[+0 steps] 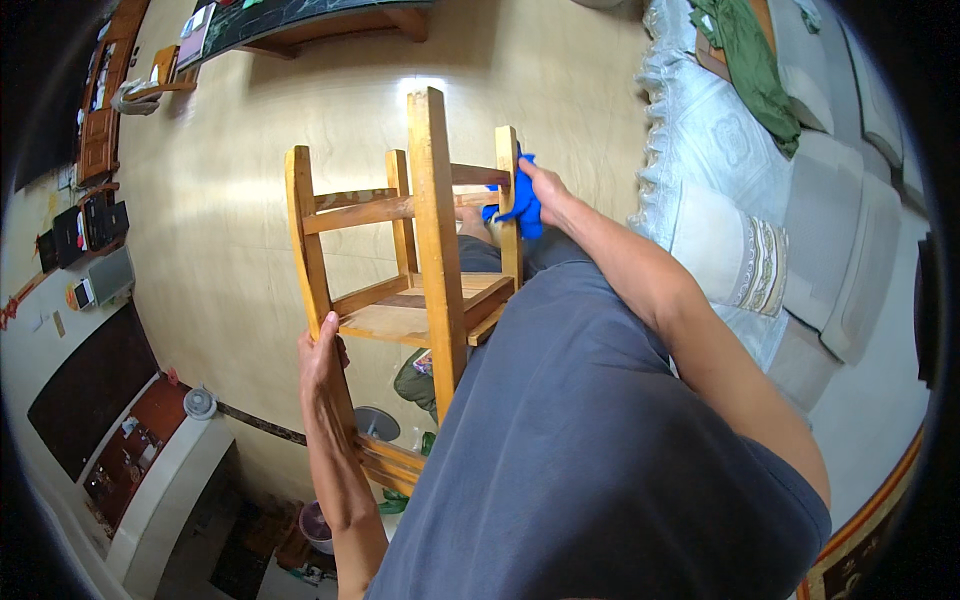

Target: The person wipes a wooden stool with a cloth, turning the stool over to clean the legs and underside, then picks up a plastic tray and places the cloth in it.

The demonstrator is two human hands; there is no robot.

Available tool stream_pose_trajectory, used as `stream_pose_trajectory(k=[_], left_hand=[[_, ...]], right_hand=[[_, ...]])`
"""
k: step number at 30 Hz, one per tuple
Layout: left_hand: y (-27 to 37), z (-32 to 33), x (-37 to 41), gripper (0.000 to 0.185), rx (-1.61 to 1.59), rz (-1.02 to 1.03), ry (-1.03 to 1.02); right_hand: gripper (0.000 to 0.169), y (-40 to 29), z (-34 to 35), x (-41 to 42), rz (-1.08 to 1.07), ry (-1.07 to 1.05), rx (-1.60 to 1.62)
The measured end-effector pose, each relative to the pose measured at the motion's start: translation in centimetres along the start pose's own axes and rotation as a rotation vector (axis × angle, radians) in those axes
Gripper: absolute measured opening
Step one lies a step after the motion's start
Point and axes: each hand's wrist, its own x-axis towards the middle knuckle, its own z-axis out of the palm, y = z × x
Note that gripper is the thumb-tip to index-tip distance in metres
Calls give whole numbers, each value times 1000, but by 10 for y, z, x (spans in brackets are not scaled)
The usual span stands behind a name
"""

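Observation:
A wooden chair [439, 247] is tipped over in front of my body, its legs pointing away from me and its seat underside [390, 319] showing. My left hand [322, 356] grips the chair frame where the left leg meets the seat. In my right hand [546, 193] is a blue cloth [529, 210], pressed against the outer side of the right-hand leg [508, 161]. Part of the cloth shows on the inner side of that leg too. The chair's slatted back [390, 461] lies low beside my left forearm, partly hidden by my shirt.
A dark stone-topped table [300, 16] stands at the top left. On the right is a sofa [840, 240] with a pale lace-edged cover [686, 127], a cushion [712, 247] and a green garment [757, 82]. A round grey object [377, 424] is on the floor behind the chair.

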Motion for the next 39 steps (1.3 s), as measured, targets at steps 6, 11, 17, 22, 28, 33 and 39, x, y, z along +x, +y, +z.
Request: stream_pose_trajectory(k=[6, 11, 17, 22, 28, 33, 39], left_hand=[[-11, -7, 1, 39, -46, -42, -12], [-21, -8, -5, 36, -129, -104, 80], [-21, -13, -2, 38, -50, -134, 92], [-12, -14, -6, 40, 22, -140, 103], [-21, -25, 1, 41, 81, -149, 55], [-12, -23, -3, 41, 104, -153, 47], [-1, -20, -7, 46, 111, -93, 66]], right_hand=[[81, 95, -48, 49, -204, 115, -253], [57, 102, -28, 4, 382, -145, -155], [59, 89, -7, 3, 451, -157, -85], [55, 106, -11, 48, 199, -80, -88], [45, 80, 10, 60, 31, 185, 18], [49, 26, 41, 22, -116, 197, -92], [62, 108, -21, 45, -49, -2, -236]])
